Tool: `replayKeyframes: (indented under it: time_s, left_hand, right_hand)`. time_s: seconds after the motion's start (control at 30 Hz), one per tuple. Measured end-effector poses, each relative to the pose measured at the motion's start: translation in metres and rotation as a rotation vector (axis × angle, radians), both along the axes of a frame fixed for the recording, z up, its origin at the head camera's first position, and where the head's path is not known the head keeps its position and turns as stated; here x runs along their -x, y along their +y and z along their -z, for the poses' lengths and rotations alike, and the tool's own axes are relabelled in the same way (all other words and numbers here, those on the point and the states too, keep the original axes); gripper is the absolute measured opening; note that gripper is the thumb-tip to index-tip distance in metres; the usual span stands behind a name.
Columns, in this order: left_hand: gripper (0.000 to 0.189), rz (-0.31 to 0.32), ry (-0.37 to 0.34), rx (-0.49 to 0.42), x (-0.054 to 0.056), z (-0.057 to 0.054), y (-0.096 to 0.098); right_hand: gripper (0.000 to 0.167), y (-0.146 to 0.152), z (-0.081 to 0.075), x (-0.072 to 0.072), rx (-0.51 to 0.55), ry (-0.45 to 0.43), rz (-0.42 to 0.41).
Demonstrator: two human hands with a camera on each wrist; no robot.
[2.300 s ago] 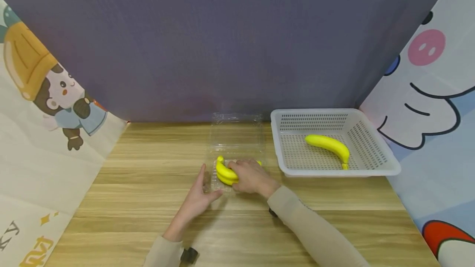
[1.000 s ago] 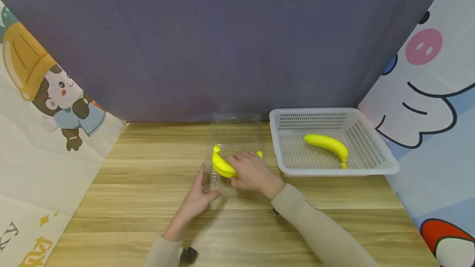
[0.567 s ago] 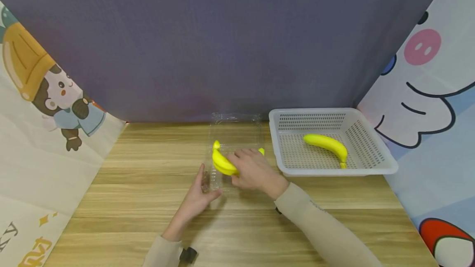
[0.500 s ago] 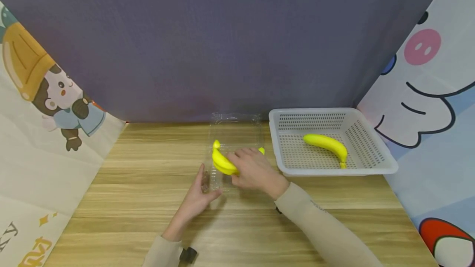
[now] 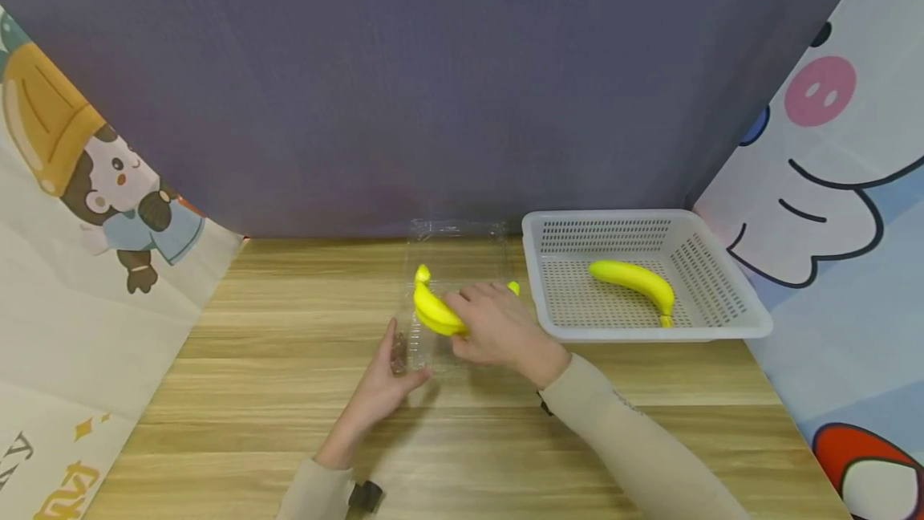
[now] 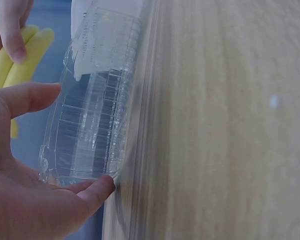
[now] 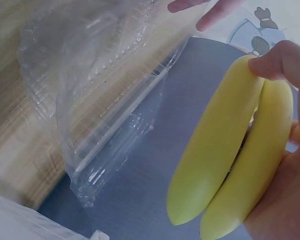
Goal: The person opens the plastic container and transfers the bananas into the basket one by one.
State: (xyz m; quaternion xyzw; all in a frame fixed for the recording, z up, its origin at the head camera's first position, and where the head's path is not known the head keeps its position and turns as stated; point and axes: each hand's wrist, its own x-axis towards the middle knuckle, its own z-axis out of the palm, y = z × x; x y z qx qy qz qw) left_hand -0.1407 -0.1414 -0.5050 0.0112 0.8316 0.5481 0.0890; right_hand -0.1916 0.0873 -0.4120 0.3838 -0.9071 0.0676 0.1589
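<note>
My right hand (image 5: 501,326) grips two yellow bananas (image 5: 436,313) side by side, fingers over the top; in the right wrist view the bananas (image 7: 215,145) hang clear of the container. Below them on the table stands a clear plastic clamshell container (image 5: 419,351), its lid (image 5: 458,255) laid back towards the dark wall. At the container's near left corner rests my left hand (image 5: 378,387), thumb and fingers spread and fairly straight. In the left wrist view that hand's fingers (image 6: 97,192) touch the container's side.
A white perforated basket (image 5: 660,335) sits to the right of the container, with one more banana (image 5: 635,278) lying in it. Behind the wooden table (image 5: 303,319) rises a dark wall (image 5: 462,87); printed cartoon panels flank both sides.
My right hand has lifted the two bananas up out of the container's tray and slightly away from me, tilting them. The left hand has stayed at the container's corner.
</note>
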Motion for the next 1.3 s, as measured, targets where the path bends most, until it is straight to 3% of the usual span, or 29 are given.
replayKeyframes:
  time_s: [0.27,0.67,1.3]
  left_hand:
    - [0.111,-0.006,-0.002,0.008,0.002,0.001,0.000]
    - [0.113,-0.003,0.001,0.019,0.003,0.002,-0.001]
    - [0.113,-0.004,-0.003,0.013,0.004,0.004,-0.001]
  right_hand:
    - [0.051,0.004,-0.009,-0.001,0.029,0.018,0.008]
    - [0.043,0.012,-0.019,-0.003,0.077,0.067,-0.002]
    - [0.051,0.024,-0.029,-0.007,0.102,0.078,0.027]
